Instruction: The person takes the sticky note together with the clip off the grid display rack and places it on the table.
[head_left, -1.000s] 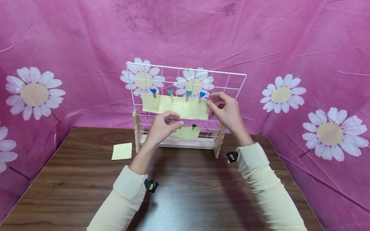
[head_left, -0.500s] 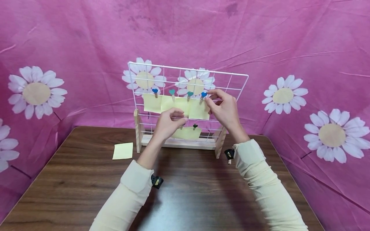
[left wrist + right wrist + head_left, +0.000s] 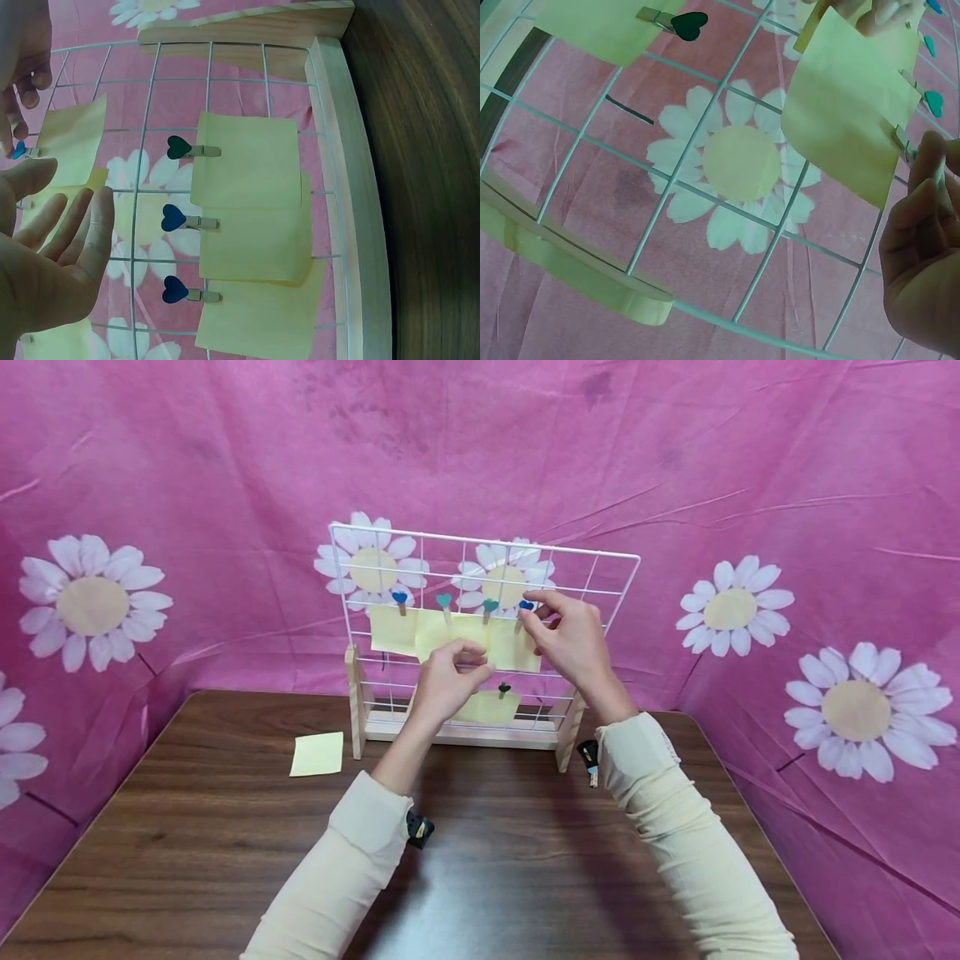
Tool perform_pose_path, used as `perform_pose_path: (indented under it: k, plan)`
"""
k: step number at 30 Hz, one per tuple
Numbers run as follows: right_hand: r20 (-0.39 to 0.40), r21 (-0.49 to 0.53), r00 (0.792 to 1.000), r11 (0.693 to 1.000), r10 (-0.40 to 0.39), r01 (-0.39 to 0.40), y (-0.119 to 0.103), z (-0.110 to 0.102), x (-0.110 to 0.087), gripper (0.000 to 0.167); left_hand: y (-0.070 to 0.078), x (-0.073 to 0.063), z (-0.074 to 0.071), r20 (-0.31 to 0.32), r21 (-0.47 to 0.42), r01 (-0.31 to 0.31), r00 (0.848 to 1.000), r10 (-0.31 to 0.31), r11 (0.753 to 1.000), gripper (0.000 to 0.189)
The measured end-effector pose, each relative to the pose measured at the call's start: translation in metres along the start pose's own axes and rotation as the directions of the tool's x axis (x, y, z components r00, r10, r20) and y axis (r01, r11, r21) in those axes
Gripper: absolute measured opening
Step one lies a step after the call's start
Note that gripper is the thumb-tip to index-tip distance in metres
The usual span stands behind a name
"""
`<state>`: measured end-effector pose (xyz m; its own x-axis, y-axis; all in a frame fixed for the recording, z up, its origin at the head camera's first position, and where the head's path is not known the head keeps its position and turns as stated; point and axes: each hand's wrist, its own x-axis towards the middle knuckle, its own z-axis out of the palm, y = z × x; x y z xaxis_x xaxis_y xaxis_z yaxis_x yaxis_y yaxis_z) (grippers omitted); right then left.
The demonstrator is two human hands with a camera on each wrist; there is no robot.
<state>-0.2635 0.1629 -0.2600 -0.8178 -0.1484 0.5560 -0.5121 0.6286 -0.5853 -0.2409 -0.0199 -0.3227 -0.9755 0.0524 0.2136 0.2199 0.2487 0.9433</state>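
Note:
A white wire grid rack (image 3: pixel 483 540) stands on wooden feet, with yellow sticky notes clipped on it in two rows. My right hand (image 3: pixel 570 635) pinches a small wooden clothespin (image 3: pixel 526 605) with a blue heart, at the top of the upper row's rightmost note (image 3: pixel 513 647). In the right wrist view the fingertips cover that heart. My left hand (image 3: pixel 450 681) is in front of the upper notes' lower edge, fingers lightly bent and thumb apart. Teal-heart clothespins (image 3: pixel 444 600) and another blue-heart clothespin (image 3: pixel 400 598) hold the notes to the left.
The lower row's notes (image 3: pixel 251 161) hang from clothespins with dark green (image 3: pixel 178 147) and blue hearts. A loose yellow note (image 3: pixel 317 754) lies on the brown wooden table (image 3: pixel 480 877), left of the rack. A pink cloth (image 3: pixel 480 443) with daisies hangs behind.
My right hand has moved left from the note's right edge onto the blue-heart clothespin. My left hand has shifted right along the lower edge of the upper notes.

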Motion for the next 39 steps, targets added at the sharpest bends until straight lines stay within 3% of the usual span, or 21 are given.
perform_pose_path:
  k: [17, 22, 32, 39]
  plan:
    - [0.033, -0.171, 0.999, 0.985, 0.005, 0.001, -0.005, 0.005, 0.004, 0.033, -0.001, 0.007, 0.011, -0.007, -0.132, 0.043, 0.999, -0.044, 0.990, 0.021]
    - [0.020, -0.173, 1.000, 0.985, -0.006, 0.009, -0.004, 0.006, 0.006, 0.027, 0.001, 0.009, 0.011, 0.015, -0.205, 0.059, 0.998, -0.057, 0.977, 0.018]
    - [0.032, -0.131, 0.999, 0.991, 0.005, -0.001, -0.002, 0.006, 0.008, 0.025, 0.006, 0.013, 0.013, 0.013, -0.225, 0.031, 0.999, -0.029, 0.974, 0.017]
    - [0.037, -0.100, 0.999, 0.995, 0.024, -0.020, -0.003, 0.005, 0.008, 0.025, 0.008, 0.015, 0.015, 0.009, -0.273, 0.051, 0.999, -0.050, 0.961, 0.016]
